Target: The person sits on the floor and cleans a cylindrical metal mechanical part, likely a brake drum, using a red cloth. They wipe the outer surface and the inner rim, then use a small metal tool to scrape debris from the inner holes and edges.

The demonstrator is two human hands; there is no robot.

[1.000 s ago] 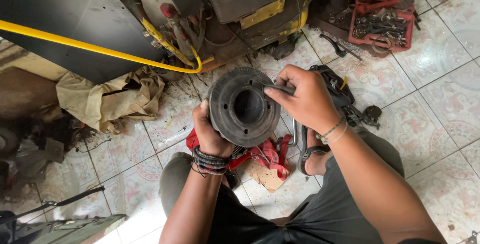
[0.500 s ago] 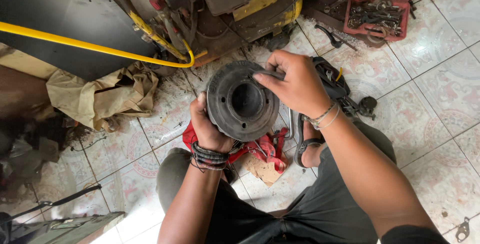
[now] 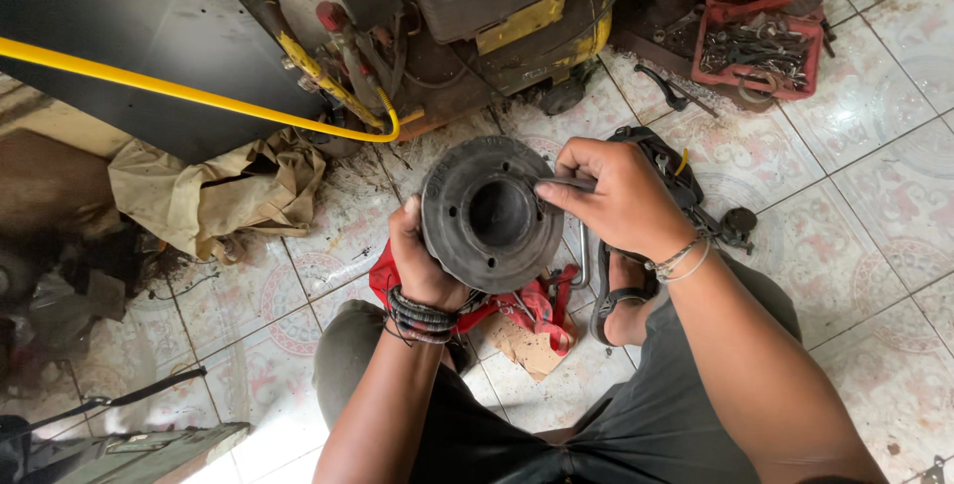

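Observation:
I hold a dark round metal drum part (image 3: pixel 489 214) with a centre hole and several small holes, face up over my lap. My left hand (image 3: pixel 422 263) grips its lower left side from underneath. My right hand (image 3: pixel 618 198) is closed on a thin dark metal tool (image 3: pixel 561 184) whose tip rests against the part's right rim near the centre hole. Under the part a red cloth (image 3: pixel 525 303) lies on the tiled floor between my knees.
A yellow and black machine (image 3: pixel 467 17) with a yellow hose (image 3: pixel 199 96) stands ahead. A crumpled beige cloth (image 3: pixel 214 191) lies left. A red tray of tools (image 3: pixel 760 47) sits far right. Black parts (image 3: pixel 686 186) lie behind my right hand, a sandal (image 3: pixel 616 305) below it.
The part and both hands stay together; the right hand with the tool has shifted slightly right along the rim. The view dipped and returned.

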